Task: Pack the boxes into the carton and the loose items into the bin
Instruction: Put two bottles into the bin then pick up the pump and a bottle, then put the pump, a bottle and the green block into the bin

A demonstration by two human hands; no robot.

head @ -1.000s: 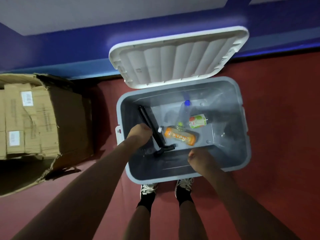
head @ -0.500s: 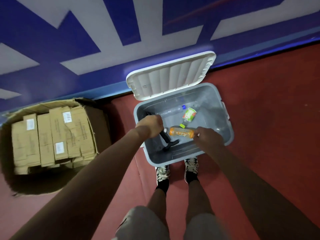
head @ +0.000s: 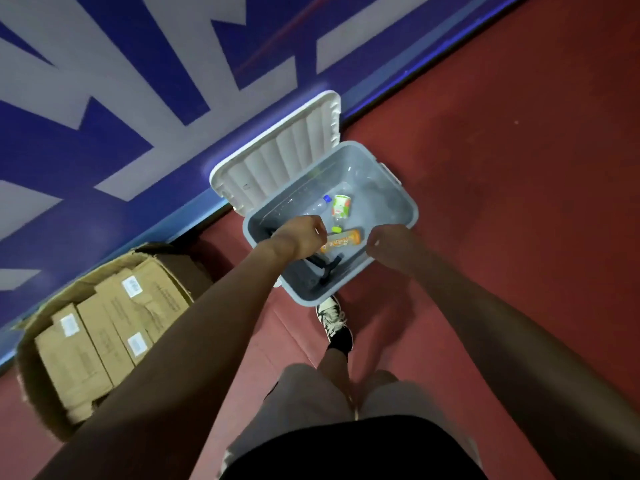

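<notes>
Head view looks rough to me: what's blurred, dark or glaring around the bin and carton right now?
Head view: dim and tilted, with wide-angle bending at the edges; motion blur smears the boxes in the carton; soft glare on the far inner wall of the bin; the black tool sits in shadow.

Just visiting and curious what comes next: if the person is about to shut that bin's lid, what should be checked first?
1. Orange bottle, green-labelled bottle, clear bottle and black tool lie inside the bin: ok.
2. Nothing pokes above its rim: ok.
3. Left hand and right hand hold nothing: ok.
4. Lid stands open at the bin's far edge: ok.
5. Boxes sit in the carton: ok.
6. Stray items beyond the view: cannot tell.
</notes>
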